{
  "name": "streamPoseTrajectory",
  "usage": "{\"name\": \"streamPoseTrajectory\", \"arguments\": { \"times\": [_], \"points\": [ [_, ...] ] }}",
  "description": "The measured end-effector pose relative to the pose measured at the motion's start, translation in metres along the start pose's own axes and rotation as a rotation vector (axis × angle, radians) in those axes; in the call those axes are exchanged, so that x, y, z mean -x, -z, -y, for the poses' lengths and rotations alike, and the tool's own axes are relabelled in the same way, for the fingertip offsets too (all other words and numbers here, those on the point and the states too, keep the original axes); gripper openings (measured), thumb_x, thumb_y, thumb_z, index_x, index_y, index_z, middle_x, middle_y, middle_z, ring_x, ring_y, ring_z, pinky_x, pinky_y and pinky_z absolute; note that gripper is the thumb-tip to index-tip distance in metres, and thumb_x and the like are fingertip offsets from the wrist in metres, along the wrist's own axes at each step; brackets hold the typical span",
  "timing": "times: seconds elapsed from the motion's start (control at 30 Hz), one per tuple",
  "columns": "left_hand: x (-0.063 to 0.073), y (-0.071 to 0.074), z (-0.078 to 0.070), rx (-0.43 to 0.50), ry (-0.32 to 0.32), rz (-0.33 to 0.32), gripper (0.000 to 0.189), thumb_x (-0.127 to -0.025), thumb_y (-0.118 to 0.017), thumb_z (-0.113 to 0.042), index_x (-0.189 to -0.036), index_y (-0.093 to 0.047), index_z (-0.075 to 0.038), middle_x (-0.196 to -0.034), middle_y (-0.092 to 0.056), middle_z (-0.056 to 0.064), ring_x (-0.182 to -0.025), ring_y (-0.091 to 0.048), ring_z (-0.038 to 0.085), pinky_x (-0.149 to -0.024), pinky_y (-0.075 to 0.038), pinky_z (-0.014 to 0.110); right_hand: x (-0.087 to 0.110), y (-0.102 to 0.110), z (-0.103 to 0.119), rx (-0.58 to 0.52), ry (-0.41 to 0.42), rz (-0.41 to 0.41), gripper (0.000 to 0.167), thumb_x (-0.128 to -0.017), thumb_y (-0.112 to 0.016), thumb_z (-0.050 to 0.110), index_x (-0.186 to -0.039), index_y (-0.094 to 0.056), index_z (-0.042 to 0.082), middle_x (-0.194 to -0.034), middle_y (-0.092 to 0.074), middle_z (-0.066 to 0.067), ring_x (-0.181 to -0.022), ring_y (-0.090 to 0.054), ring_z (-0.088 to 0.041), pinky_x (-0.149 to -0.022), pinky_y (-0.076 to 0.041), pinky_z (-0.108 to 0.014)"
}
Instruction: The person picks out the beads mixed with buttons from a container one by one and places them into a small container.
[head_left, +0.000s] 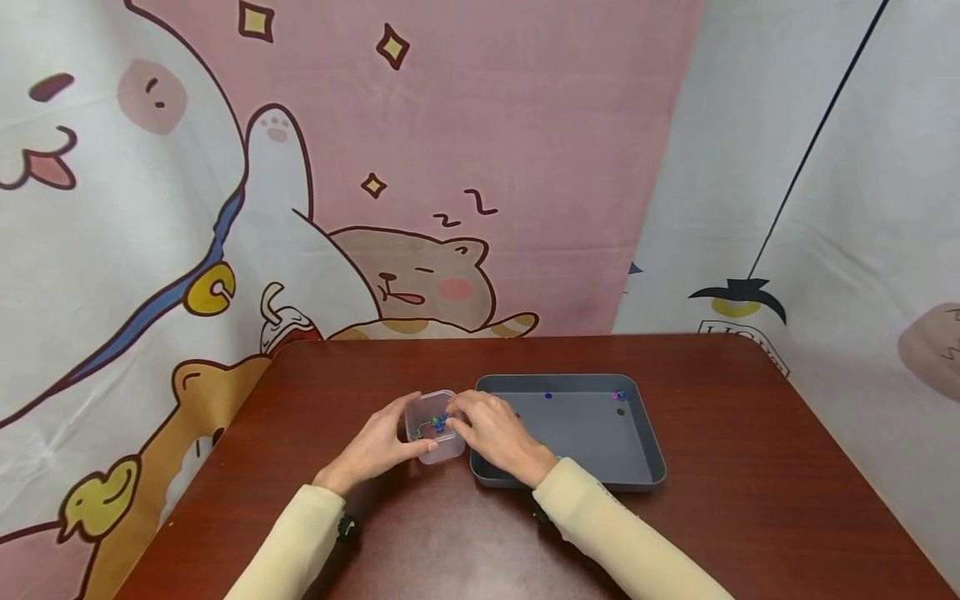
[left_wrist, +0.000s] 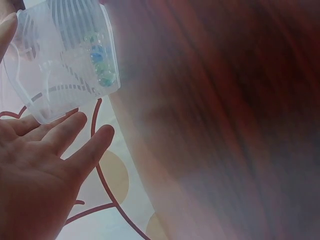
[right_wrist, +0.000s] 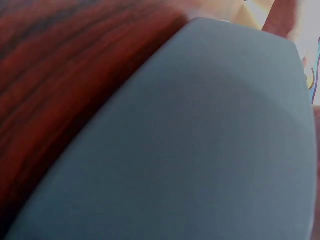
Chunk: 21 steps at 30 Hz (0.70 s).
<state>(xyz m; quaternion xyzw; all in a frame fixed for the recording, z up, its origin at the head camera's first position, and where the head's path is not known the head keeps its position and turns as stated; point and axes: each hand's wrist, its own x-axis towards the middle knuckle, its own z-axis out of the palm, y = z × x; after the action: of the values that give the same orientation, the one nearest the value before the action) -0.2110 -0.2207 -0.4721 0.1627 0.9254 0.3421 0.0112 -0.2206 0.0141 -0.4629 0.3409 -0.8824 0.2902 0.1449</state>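
My left hand (head_left: 378,446) holds a small clear plastic box (head_left: 442,454) between thumb and fingers, tilted above the table. Several blue and green beads (head_left: 438,423) lie together inside it; the left wrist view shows beads (left_wrist: 102,65) through the see-through wall. My right hand (head_left: 495,429) reaches across the left rim of a grey tray (head_left: 585,458). Its bent fingers and thumb are at the box's mouth, close to the beads. Whether they pinch a bead I cannot tell. The tray's wall (right_wrist: 190,140) fills most of the right wrist view.
Inside the tray lie a few scattered beads: a dark blue bead (head_left: 548,396), a pink bead (head_left: 615,396) and a brown one near the far right corner. The brown wooden table (head_left: 750,467) extends around it, with a cartoon-printed cloth (head_left: 555,167) hanging behind.
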Motion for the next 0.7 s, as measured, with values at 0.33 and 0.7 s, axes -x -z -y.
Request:
{"name": "streamPoseTrajectory", "arguments": {
  "times": [0.33, 0.7],
  "points": [
    [0.000, 0.000, 0.000, 0.011, -0.002, 0.000, 0.092, -0.084, -0.087, -0.041, -0.155, -0.042, -0.002, -0.150, -0.053, 0.017, -0.126, -0.059, 0.031, -0.104, -0.050, 0.055, 0.005, 0.010, 0.003, -0.043, -0.009, -0.017, 0.020, -0.098, -0.074, 0.020, -0.115, -0.076, 0.009, -0.120, -0.073, -0.006, -0.108, -0.068, -0.020, -0.088, -0.058, -0.039],
    [0.001, 0.000, 0.000, 0.017, 0.017, 0.002, 0.095, -0.082, -0.087, -0.046, -0.156, -0.042, -0.005, -0.149, -0.054, 0.015, -0.127, -0.058, 0.030, -0.106, -0.048, 0.054, 0.024, 0.048, -0.001, -0.070, -0.058, -0.066, 0.023, -0.097, -0.075, 0.023, -0.118, -0.077, 0.013, -0.126, -0.072, -0.004, -0.121, -0.066, -0.022, -0.095, -0.056, -0.043]
  ]
}}
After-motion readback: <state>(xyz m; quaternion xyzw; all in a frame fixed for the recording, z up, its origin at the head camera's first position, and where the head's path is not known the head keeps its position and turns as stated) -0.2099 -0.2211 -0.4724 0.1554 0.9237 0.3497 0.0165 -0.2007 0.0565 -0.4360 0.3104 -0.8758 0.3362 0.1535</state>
